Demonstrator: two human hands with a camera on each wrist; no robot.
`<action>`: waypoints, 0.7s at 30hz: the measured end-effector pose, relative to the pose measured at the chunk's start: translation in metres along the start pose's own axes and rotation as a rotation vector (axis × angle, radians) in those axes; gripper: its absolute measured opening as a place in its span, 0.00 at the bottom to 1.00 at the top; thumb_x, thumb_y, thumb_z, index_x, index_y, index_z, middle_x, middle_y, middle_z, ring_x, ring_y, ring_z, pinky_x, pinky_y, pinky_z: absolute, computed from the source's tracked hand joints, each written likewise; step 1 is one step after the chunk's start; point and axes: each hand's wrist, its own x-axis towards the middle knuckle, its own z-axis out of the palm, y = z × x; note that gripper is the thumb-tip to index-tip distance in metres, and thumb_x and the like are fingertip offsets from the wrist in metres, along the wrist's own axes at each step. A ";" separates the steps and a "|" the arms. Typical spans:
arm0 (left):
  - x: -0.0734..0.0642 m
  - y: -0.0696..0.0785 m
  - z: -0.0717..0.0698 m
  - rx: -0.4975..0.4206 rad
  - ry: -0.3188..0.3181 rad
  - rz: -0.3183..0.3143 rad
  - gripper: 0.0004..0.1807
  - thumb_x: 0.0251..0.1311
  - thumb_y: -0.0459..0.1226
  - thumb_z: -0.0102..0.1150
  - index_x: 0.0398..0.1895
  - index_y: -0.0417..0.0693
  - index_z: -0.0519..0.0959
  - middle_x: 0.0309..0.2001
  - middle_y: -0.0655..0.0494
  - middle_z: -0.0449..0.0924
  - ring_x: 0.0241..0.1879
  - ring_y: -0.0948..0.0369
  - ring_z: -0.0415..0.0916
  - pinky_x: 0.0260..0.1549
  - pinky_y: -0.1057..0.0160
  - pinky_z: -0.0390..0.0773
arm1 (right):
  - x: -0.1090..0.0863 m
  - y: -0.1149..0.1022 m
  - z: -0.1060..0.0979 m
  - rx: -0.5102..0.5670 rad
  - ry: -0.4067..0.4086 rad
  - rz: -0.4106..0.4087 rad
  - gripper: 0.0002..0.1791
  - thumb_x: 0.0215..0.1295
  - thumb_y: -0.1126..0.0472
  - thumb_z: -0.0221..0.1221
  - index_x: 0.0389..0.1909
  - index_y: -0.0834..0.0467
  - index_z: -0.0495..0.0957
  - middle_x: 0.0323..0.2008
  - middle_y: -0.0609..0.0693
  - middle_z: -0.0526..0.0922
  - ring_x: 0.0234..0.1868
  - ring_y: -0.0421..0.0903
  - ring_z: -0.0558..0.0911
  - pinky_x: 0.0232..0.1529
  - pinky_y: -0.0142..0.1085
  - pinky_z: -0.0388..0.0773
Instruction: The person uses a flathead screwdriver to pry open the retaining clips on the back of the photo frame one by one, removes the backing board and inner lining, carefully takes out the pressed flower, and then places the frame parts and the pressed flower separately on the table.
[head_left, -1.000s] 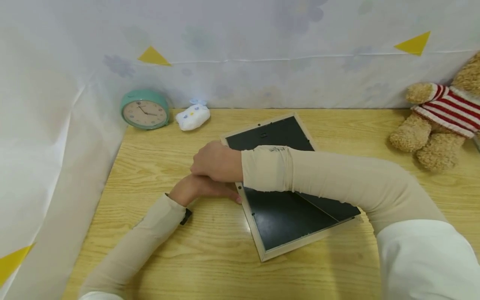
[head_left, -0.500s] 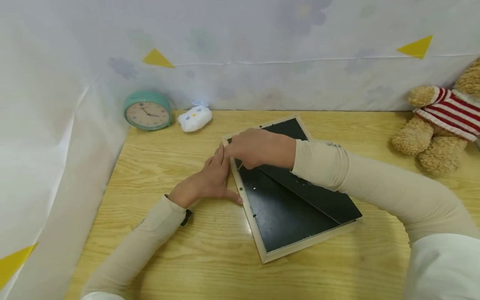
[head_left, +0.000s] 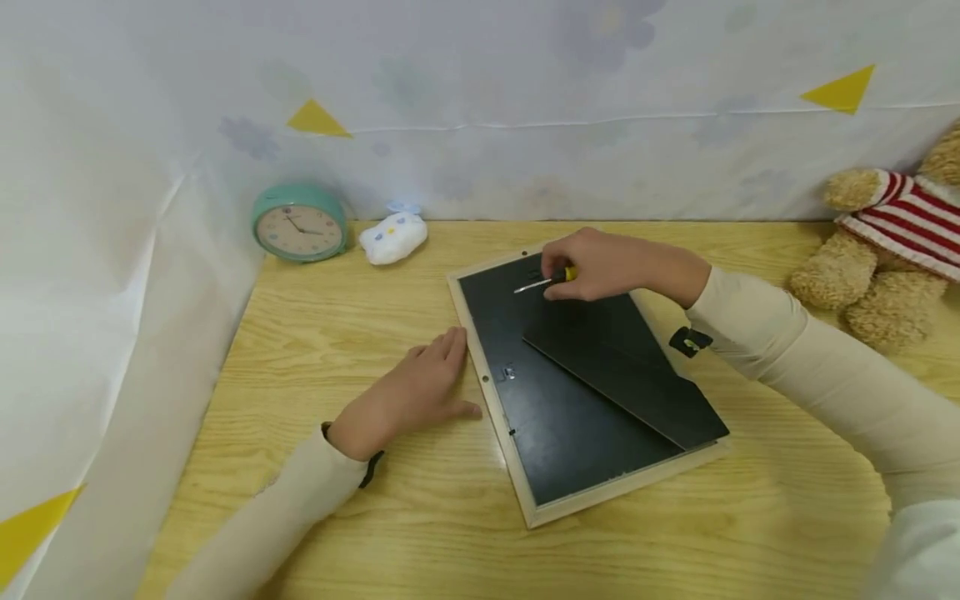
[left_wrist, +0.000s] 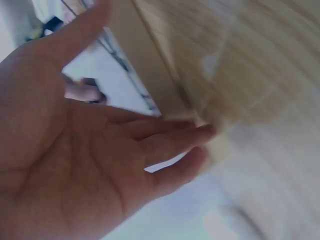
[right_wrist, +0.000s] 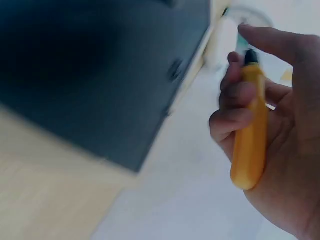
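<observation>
A picture frame (head_left: 498, 421) with a pale wooden border lies back side up on the table, its black stand leaf (head_left: 626, 367) slanting across the black backing. My right hand (head_left: 592, 265) grips a screwdriver above the upper part of the frame. In the right wrist view the yellow screwdriver handle (right_wrist: 250, 130) lies in the palm with fingers curled round it. The thin metal shaft (head_left: 532, 286) points left in the head view. My left hand (head_left: 408, 390) rests on the table with its fingers straight, fingertips at the frame's left edge. The left wrist view shows its palm (left_wrist: 75, 160).
Behind the frame stand a teal alarm clock (head_left: 300, 225) and a small white plush (head_left: 393, 238). A teddy bear (head_left: 892, 242) in a striped sweater sits at the right. A patterned sheet (head_left: 525, 100) hangs along the back of the wooden table (head_left: 300, 333).
My right hand has lifted from the frame's left edge and moved right, bringing the screwdriver into sight. My left hand has slid slightly down along the edge.
</observation>
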 end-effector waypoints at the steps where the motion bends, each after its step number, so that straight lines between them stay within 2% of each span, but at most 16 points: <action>1: -0.005 0.005 0.000 0.033 0.007 0.006 0.57 0.62 0.57 0.64 0.77 0.30 0.46 0.76 0.34 0.50 0.74 0.44 0.54 0.67 0.42 0.61 | -0.002 0.009 0.000 0.007 0.030 0.012 0.09 0.68 0.55 0.64 0.41 0.55 0.79 0.34 0.48 0.79 0.30 0.46 0.74 0.35 0.42 0.71; 3: -0.014 0.015 0.001 0.107 0.065 0.048 0.47 0.63 0.54 0.65 0.72 0.30 0.60 0.68 0.35 0.67 0.64 0.46 0.71 0.57 0.45 0.73 | -0.006 0.024 -0.001 0.016 0.102 0.031 0.08 0.68 0.56 0.65 0.39 0.56 0.80 0.33 0.49 0.79 0.29 0.45 0.74 0.34 0.42 0.70; 5: -0.021 0.025 0.003 0.178 0.158 0.112 0.34 0.63 0.51 0.66 0.60 0.32 0.72 0.52 0.41 0.81 0.48 0.50 0.82 0.43 0.50 0.81 | -0.008 0.036 -0.002 0.019 0.170 0.048 0.07 0.69 0.58 0.64 0.36 0.58 0.80 0.29 0.50 0.79 0.26 0.45 0.73 0.31 0.41 0.69; 7: -0.028 0.035 0.005 0.229 0.235 0.177 0.22 0.64 0.49 0.67 0.46 0.38 0.77 0.36 0.49 0.81 0.32 0.55 0.82 0.30 0.57 0.81 | -0.010 0.046 -0.003 0.015 0.229 0.062 0.09 0.72 0.59 0.61 0.33 0.60 0.80 0.24 0.50 0.77 0.21 0.45 0.70 0.28 0.40 0.67; 9: -0.034 0.045 0.009 0.245 0.270 0.246 0.16 0.64 0.47 0.66 0.35 0.44 0.76 0.26 0.56 0.76 0.23 0.61 0.76 0.20 0.63 0.76 | -0.010 0.053 -0.005 0.014 0.266 0.081 0.12 0.74 0.58 0.57 0.32 0.62 0.79 0.20 0.51 0.72 0.18 0.46 0.66 0.26 0.40 0.64; 11: -0.038 0.057 0.013 0.230 0.239 0.300 0.14 0.66 0.47 0.65 0.32 0.47 0.75 0.23 0.59 0.73 0.20 0.66 0.71 0.17 0.67 0.72 | -0.010 0.060 -0.005 0.016 0.288 0.102 0.15 0.76 0.57 0.54 0.33 0.63 0.79 0.19 0.51 0.69 0.17 0.47 0.64 0.26 0.41 0.63; 15: -0.046 0.076 0.028 0.201 0.119 0.373 0.15 0.68 0.50 0.61 0.28 0.52 0.75 0.20 0.64 0.70 0.16 0.72 0.63 0.13 0.74 0.62 | -0.007 0.071 -0.005 0.022 0.295 0.145 0.18 0.79 0.55 0.49 0.35 0.64 0.79 0.18 0.53 0.69 0.17 0.47 0.63 0.27 0.42 0.63; 18: -0.049 0.086 0.041 0.213 0.058 0.376 0.19 0.66 0.55 0.61 0.24 0.55 0.75 0.17 0.67 0.70 0.14 0.73 0.62 0.12 0.74 0.58 | -0.004 0.078 -0.004 0.016 0.288 0.162 0.20 0.80 0.53 0.48 0.40 0.64 0.82 0.24 0.57 0.75 0.19 0.49 0.66 0.29 0.44 0.65; 21: -0.050 0.092 0.052 0.223 0.013 0.341 0.23 0.62 0.61 0.61 0.19 0.57 0.74 0.14 0.67 0.69 0.13 0.72 0.61 0.11 0.72 0.59 | 0.000 0.084 -0.001 0.002 0.290 0.160 0.21 0.80 0.53 0.48 0.46 0.64 0.84 0.38 0.62 0.81 0.30 0.53 0.75 0.37 0.48 0.71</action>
